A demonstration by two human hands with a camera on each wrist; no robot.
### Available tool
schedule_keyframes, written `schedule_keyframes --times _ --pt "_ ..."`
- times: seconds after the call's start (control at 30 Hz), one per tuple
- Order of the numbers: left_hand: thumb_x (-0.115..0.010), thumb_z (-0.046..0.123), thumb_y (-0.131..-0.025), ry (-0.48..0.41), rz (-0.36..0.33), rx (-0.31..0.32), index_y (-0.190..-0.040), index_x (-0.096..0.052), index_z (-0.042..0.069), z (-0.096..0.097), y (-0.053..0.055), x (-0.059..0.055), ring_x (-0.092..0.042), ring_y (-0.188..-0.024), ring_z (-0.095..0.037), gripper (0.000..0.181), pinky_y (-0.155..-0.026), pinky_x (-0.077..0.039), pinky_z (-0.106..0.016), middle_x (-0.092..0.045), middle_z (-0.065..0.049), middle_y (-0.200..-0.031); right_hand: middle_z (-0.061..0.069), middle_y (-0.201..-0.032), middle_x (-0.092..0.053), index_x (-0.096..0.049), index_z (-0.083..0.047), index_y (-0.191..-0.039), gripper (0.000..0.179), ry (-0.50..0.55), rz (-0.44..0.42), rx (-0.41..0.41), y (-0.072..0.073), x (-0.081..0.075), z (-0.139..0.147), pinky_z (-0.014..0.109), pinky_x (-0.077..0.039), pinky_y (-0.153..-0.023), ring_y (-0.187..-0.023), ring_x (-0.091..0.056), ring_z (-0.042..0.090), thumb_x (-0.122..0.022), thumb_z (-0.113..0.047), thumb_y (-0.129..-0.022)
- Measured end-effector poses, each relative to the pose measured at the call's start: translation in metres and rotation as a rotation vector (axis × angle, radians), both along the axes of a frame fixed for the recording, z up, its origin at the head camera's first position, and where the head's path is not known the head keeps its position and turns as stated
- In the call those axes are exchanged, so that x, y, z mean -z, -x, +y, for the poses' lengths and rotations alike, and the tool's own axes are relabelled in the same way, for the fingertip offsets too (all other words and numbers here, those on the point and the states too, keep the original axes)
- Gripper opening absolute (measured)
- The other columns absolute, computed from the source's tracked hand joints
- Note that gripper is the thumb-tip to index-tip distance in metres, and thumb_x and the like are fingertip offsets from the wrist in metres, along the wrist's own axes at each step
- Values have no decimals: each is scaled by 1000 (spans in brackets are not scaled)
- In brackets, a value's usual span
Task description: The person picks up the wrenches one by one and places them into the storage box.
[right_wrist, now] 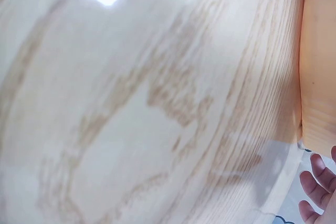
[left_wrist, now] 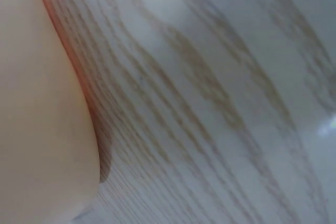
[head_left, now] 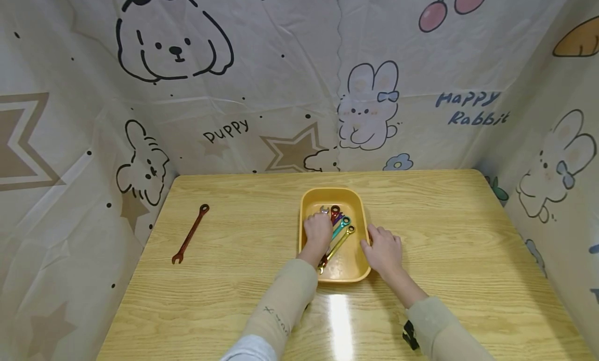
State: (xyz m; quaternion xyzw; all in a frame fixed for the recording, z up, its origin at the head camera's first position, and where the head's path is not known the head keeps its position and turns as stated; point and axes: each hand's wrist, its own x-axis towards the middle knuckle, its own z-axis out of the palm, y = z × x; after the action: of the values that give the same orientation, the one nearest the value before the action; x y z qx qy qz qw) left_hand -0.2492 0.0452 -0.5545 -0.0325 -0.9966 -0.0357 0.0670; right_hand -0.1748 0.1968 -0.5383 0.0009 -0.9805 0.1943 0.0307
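In the head view my left hand (head_left: 318, 230) reaches down into a yellow tray (head_left: 362, 270) over a bunch of combination wrenches. Its fingertips are hidden, and a silver wrench (head_left: 325, 209) shows its end just beyond the knuckles. Beside that hand lie a red wrench (head_left: 335, 212), a teal wrench (head_left: 340, 226) and a gold wrench (head_left: 341, 242), partly overlapping, with a bit of purple among them. My right hand (head_left: 385, 249) is at the tray's right side, thumb and forefinger by the rim, fingers loosely bent. The right wrist view shows some of its fingers (right_wrist: 315, 188) beside the tray's wall (right_wrist: 320, 66).
A reddish-brown wrench (head_left: 190, 234) lies alone on the left part of the wooden table (head_left: 252, 205). Cloth with cartoon drawings (head_left: 281, 80) hangs behind the table and along both sides. The left wrist view has mostly tabletop (left_wrist: 210, 103) in it.
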Motion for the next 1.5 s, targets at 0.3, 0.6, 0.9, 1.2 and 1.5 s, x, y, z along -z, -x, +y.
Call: schedule_keyframes --times 0.3,0.6,0.9,1.2,1.5 --pt "-57 17 -85 -18 -51 -14 -72 -69 9 1 0 -1 -60 -66 -20 19 -55 -45 -32 -65 -5 -71 20 -106 -59 -50 -6 -124 42 6 2 -3 0 0 0 53 -33 -89 -100 -52 37 -51 -28 -88" --pt "-55 17 -86 58 -69 14 -75 -69 11 3 0 1 -60 -67 -19 19 -55 -44 -31 -65 -4 -74 19 -107 -59 -50 -6 -123 42 2 -7 -3 0 0 0 53 -32 -89 -102 -51 37 -51 -29 -88" --pt "-54 18 -89 164 -90 67 -82 -69 12 2 -3 -2 -59 -70 -17 18 -56 -43 -29 -63 -2 -76 17 -103 -59 -52 -7 -118 37 8 14 -2 0 1 0 54 -33 -87 -99 -52 37 -51 -28 -88" --pt "-53 20 -89 151 -82 70 -84 -68 11 3 -4 0 -59 -71 -18 18 -57 -43 -31 -62 -2 -77 16 -98 -59 -52 -7 -117 36 8 20 -6 -1 0 0 53 -34 -86 -95 -53 36 -51 -28 -88" --pt "-48 21 -92 122 -119 44 -94 -63 4 3 -7 -3 -58 -71 -20 23 -58 -43 -31 -62 -5 -78 17 -99 -59 -52 -8 -118 37 7 9 -7 -1 -1 0 52 -34 -85 -95 -53 36 -51 -28 -87"
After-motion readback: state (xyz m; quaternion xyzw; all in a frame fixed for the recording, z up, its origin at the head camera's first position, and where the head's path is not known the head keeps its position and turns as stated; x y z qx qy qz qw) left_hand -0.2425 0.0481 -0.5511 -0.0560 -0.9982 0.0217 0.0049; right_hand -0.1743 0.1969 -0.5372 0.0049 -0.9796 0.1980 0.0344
